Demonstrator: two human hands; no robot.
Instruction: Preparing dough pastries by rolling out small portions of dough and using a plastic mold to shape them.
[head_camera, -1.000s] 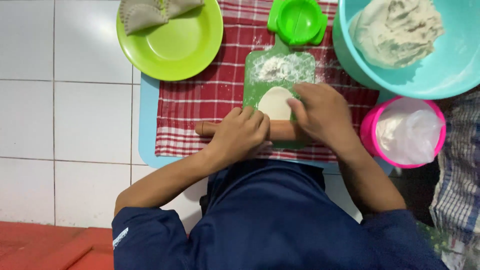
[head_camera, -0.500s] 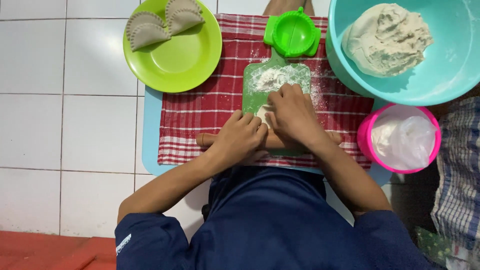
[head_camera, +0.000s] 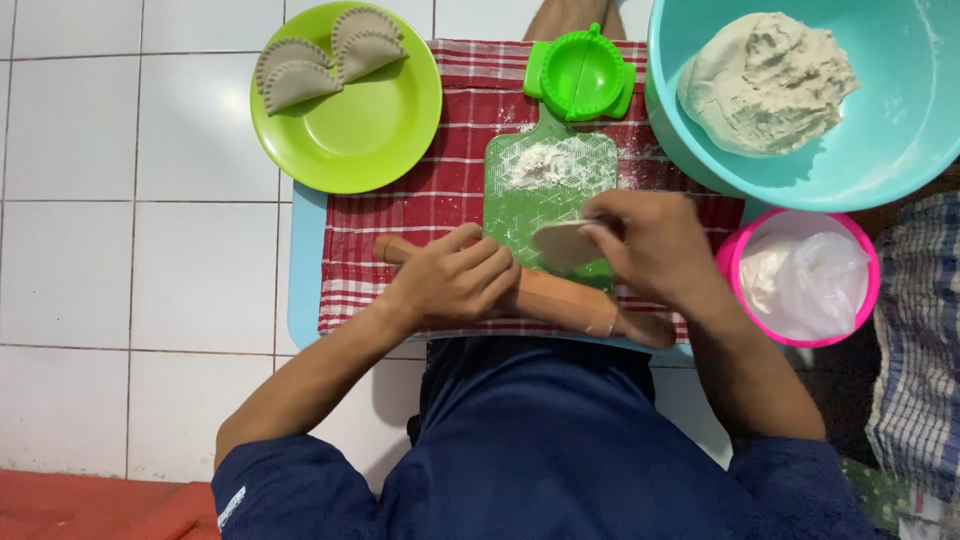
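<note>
A small, pale, flattened round of dough (head_camera: 562, 243) is pinched at its near edge in the grip of the right hand (head_camera: 650, 245), the fingertips closed on it and its rim lifted slightly off the green plastic cutting board (head_camera: 545, 200) on which it lies. The left hand (head_camera: 450, 280) is laid flat, fingers spread, over the brown wooden rolling pin (head_camera: 560, 302), which is pressed down just in front of the dough, across the near end of the board. The round is judged to be light, soft and easily stretched or torn, somewhat sticky where unfloured, so it is best taken by the edge with a gentle pinch or supported from beneath. A patch of white flour (head_camera: 535, 165) is seen further up the board, and a green round hinged plastic dumpling press (head_camera: 582, 75) at its far end. Everything is set on a red-and-white checked cloth (head_camera: 420, 215) over a pale blue tray (head_camera: 303, 290) on the white tiled floor (head_camera: 130, 250). To the left, a lime-green plate (head_camera: 370, 140) carries two folded, crimped dumplings (head_camera: 325, 55); to the right, a turquoise bowl (head_camera: 900, 130) holds a large lump of dough (head_camera: 765, 85), and a pink tub (head_camera: 800, 280) lined with a clear bag stands near it.
</note>
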